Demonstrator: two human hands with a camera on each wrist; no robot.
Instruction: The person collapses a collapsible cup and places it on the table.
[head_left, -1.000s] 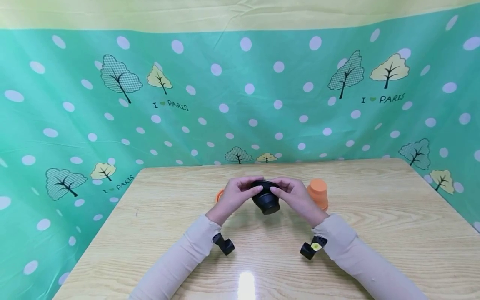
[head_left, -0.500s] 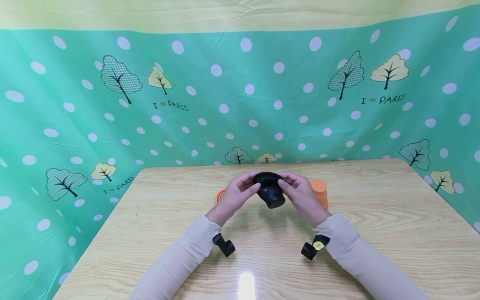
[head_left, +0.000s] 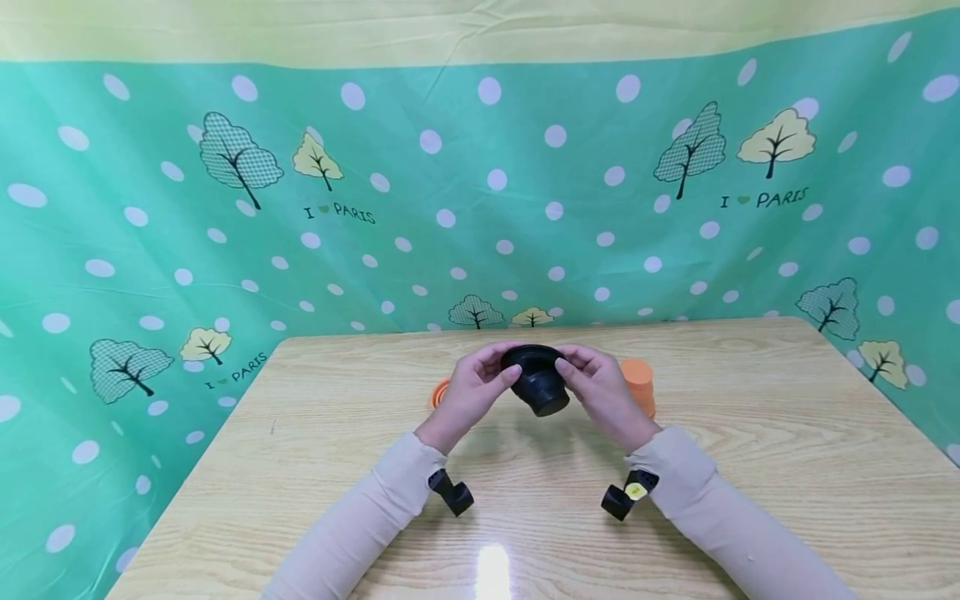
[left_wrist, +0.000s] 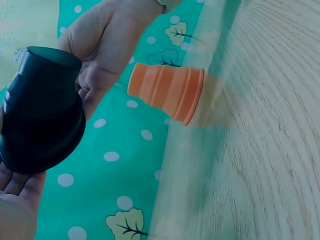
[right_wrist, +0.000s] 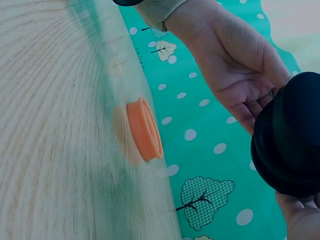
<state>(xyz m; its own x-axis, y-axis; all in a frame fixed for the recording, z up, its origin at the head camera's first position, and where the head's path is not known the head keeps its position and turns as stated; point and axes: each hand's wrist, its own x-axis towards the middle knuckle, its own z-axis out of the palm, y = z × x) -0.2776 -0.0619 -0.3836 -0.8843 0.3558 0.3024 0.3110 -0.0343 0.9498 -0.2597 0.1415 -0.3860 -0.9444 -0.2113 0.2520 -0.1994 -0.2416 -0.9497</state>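
Observation:
Both hands hold a black stepped cup, which looks like a collapsible one point(head_left: 543, 390), above the table, its narrow base tilted down toward me. My left hand point(head_left: 471, 390) grips the wide rim from the left, thumb in front and fingers behind. From the right, my right hand point(head_left: 602, 390) pinches the same rim, its thumb on the near side. The fingers behind the cup are partly hidden. A similar orange stepped cup point(left_wrist: 165, 92) stands upside down on the table beyond my right hand. Behind my left hand lies a low orange ring-shaped piece point(right_wrist: 144, 130), mostly covered in the head view.
The wood-grain table point(head_left: 315, 467) ends at a green dotted curtain point(head_left: 420, 200) hanging along its back and sides. A black camera is strapped to each wrist, close above the tabletop. Light reflects off the table's near middle.
Over the last second the black cup has risen slightly and its base has swung a little up and right. My right thumb has shifted along the rim. The last half second shows almost no motion.

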